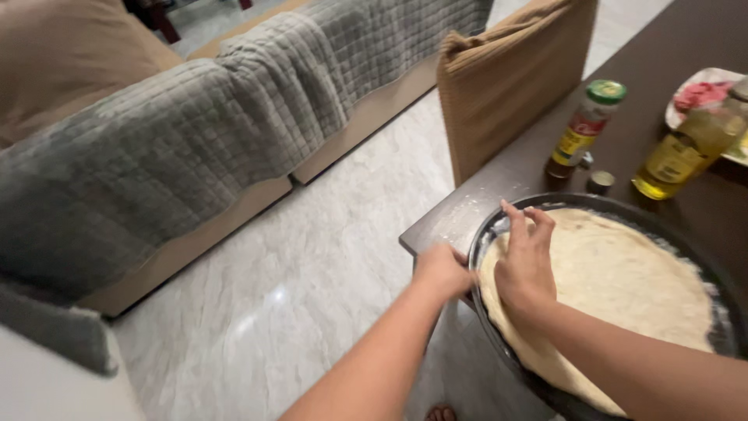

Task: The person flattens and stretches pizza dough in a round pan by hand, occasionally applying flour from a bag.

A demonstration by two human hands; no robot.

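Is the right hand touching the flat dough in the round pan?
Touching. The head view shows the right hand lying palm-down on the dough near the pan rim.

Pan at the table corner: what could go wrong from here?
1. The round dark pan overhangs the table corner; the right hand pressing the dough near that edge could tip it, though the left hand grips the rim.
2. The sauce bottle and oil bottle stand close behind; a push could topple them.

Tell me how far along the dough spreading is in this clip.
Mostly done: the dough already covers most of the round pan. In hand: the right hand presses the dough's near-left edge while the left hand holds the rim. Left: a dark gap shows along the pan's right side.
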